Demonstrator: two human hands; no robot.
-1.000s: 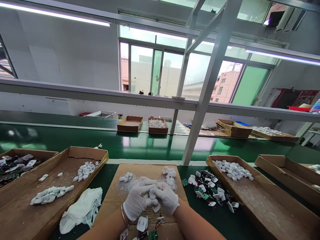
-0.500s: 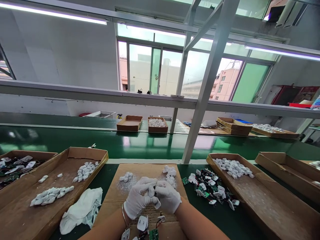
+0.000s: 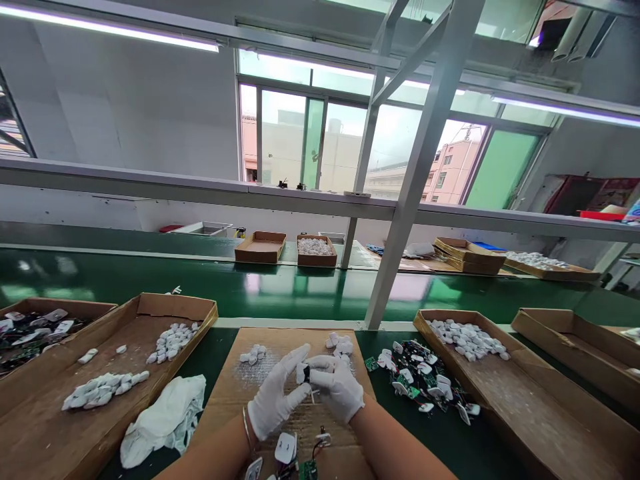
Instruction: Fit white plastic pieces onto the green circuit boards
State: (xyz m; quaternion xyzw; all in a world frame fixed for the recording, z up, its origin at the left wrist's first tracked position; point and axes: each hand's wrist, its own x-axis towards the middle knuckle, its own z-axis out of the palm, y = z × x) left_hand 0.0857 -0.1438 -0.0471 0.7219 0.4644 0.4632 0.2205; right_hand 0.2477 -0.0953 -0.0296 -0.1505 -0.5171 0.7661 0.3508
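Note:
Above the cardboard sheet (image 3: pixel 220 407), my two white-gloved hands meet. My right hand (image 3: pixel 340 390) pinches a small white plastic piece with a dark part in it (image 3: pixel 303 373). Beside that piece is my left hand (image 3: pixel 277 397), its fingers stretched and its thumb apart; whether it touches the piece is unclear. Close to my wrists lie a white plastic housing (image 3: pixel 285 448) and a green circuit board (image 3: pixel 308 469) with wires. Small white pieces form a left cluster (image 3: pixel 253 354) and a right cluster (image 3: pixel 340 344) on the sheet's far part.
A long cardboard tray (image 3: pixel 35 433) with white parts stands left, beside a crumpled white cloth (image 3: pixel 165 420). At right are a heap of wired circuit boards (image 3: pixel 425 373) and another tray (image 3: pixel 550 407) of white pieces. A slanted metal post (image 3: pixel 407 193) rises ahead.
My left hand's fingers have straightened and spread. The white piece between the hands now shows its dark part, and my right hand holds it. The view has shifted slightly.

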